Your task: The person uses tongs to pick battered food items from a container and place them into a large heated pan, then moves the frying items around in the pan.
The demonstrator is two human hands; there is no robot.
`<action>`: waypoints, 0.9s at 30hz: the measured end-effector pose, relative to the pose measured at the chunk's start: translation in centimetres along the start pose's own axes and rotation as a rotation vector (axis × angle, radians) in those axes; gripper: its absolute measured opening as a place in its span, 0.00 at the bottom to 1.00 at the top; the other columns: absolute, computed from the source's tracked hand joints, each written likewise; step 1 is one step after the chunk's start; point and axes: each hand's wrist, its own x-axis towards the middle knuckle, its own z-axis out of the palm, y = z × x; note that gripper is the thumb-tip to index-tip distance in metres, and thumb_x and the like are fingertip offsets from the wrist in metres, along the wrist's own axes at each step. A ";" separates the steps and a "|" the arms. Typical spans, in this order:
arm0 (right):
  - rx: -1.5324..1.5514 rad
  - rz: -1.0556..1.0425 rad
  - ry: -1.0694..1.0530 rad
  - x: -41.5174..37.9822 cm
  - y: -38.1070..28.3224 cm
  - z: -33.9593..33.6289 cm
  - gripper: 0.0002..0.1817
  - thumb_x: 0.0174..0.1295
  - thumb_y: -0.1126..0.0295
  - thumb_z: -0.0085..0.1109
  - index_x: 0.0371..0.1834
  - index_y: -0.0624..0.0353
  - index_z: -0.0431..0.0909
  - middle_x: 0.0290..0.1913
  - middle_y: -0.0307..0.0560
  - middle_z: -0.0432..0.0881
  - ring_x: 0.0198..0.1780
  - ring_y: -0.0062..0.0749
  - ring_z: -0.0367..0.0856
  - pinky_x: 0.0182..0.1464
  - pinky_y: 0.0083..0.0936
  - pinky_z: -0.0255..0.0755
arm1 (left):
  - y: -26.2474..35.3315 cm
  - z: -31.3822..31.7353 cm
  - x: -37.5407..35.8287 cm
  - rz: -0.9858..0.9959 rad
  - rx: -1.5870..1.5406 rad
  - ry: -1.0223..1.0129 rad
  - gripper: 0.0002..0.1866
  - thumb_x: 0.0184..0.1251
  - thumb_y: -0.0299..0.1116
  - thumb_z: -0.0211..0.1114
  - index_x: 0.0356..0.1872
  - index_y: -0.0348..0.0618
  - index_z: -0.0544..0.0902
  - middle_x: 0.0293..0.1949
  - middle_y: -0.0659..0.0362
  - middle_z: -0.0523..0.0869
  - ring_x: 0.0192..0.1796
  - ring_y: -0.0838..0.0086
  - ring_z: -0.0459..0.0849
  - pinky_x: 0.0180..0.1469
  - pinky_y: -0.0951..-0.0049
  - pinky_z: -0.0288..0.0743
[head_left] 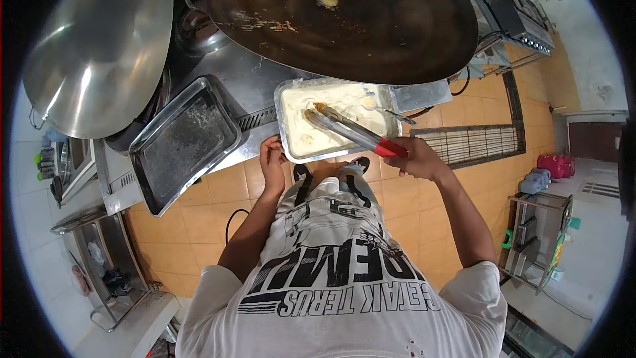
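Note:
A rectangular metal tray [306, 156] of thick, pale cream batter [298, 109] rests at the counter's front edge. My right hand [417, 158] is closed around the red handle of metal tongs [361, 135], whose browned tips dip into the batter. At the tray's lower left corner, my left hand [272, 153] touches the rim with curled fingers; nothing else shows in it. A spoon [396, 115] lies in the batter on the right side, its dark handle over the tray's edge.
A large dark wok [344, 33] spans the back of the counter. To the left are an empty black tray [189, 142] and a big steel lid or bowl [106, 46]. Metal shelving [536, 238] stands at the right.

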 end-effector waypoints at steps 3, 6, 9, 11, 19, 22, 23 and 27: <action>0.004 0.032 0.023 0.2 0.1 0.1 0.24 0.56 0.63 0.64 0.55 0.62 0.75 0.29 0.41 0.80 0.21 0.19 0.77 0.22 0.17 0.69 | 0.1 0.1 -0.2 -0.001 0.011 -0.009 0.13 0.66 0.29 0.50 0.50 0.42 0.72 0.38 0.66 0.76 0.34 0.83 0.71 0.36 0.80 0.67; 0.068 0.037 0.055 0.1 0.6 0.2 0.23 0.55 0.65 0.66 0.52 0.66 0.76 0.32 0.46 0.82 0.23 0.21 0.79 0.25 0.19 0.73 | 0.1 -0.2 -0.1 0.011 0.006 -0.018 0.12 0.66 0.28 0.51 0.50 0.43 0.72 0.37 0.66 0.76 0.34 0.83 0.71 0.36 0.80 0.66; 0.108 0.080 0.058 0.1 1.8 0.4 0.23 0.55 0.65 0.66 0.51 0.67 0.77 0.32 0.48 0.83 0.24 0.21 0.79 0.26 0.19 0.74 | -0.3 -0.5 0.0 0.006 -0.020 -0.004 0.11 0.67 0.28 0.51 0.49 0.43 0.72 0.36 0.66 0.75 0.33 0.83 0.71 0.36 0.80 0.65; 0.147 0.102 0.046 -0.3 2.2 0.6 0.22 0.55 0.64 0.66 0.50 0.66 0.77 0.31 0.45 0.83 0.23 0.20 0.78 0.26 0.18 0.73 | -0.4 -0.7 0.0 -0.004 -0.029 0.005 0.11 0.67 0.27 0.52 0.49 0.43 0.73 0.36 0.67 0.75 0.32 0.83 0.70 0.35 0.81 0.65; 0.296 0.031 -0.030 -5.6 0.2 0.4 0.17 0.58 0.69 0.63 0.51 0.61 0.77 0.30 0.36 0.80 0.24 0.15 0.75 0.23 0.13 0.69 | -0.2 -0.3 0.2 0.006 -0.007 0.005 0.11 0.68 0.28 0.52 0.49 0.43 0.73 0.36 0.66 0.74 0.32 0.84 0.69 0.35 0.81 0.66; 0.290 -0.022 -0.053 -8.3 -3.1 -1.0 0.20 0.58 0.72 0.63 0.54 0.63 0.75 0.31 0.36 0.80 0.24 0.15 0.75 0.26 0.14 0.72 | -0.3 -0.3 0.3 -0.015 -0.007 -0.011 0.11 0.68 0.29 0.51 0.49 0.43 0.72 0.37 0.65 0.75 0.35 0.82 0.72 0.38 0.78 0.70; 0.304 -0.066 -0.041 -9.0 -4.0 -1.6 0.21 0.57 0.72 0.64 0.55 0.63 0.75 0.31 0.37 0.80 0.25 0.15 0.75 0.26 0.14 0.72 | -0.2 -0.3 0.3 -0.014 -0.016 -0.018 0.11 0.68 0.29 0.51 0.49 0.43 0.72 0.38 0.65 0.75 0.35 0.82 0.73 0.38 0.78 0.71; 0.222 -0.136 0.064 -10.3 -9.0 -5.4 0.22 0.56 0.73 0.64 0.56 0.64 0.74 0.33 0.37 0.81 0.26 0.15 0.77 0.25 0.14 0.71 | -0.8 -0.6 0.6 -0.013 -0.018 -0.033 0.11 0.67 0.28 0.50 0.49 0.43 0.71 0.39 0.64 0.76 0.38 0.80 0.75 0.40 0.76 0.72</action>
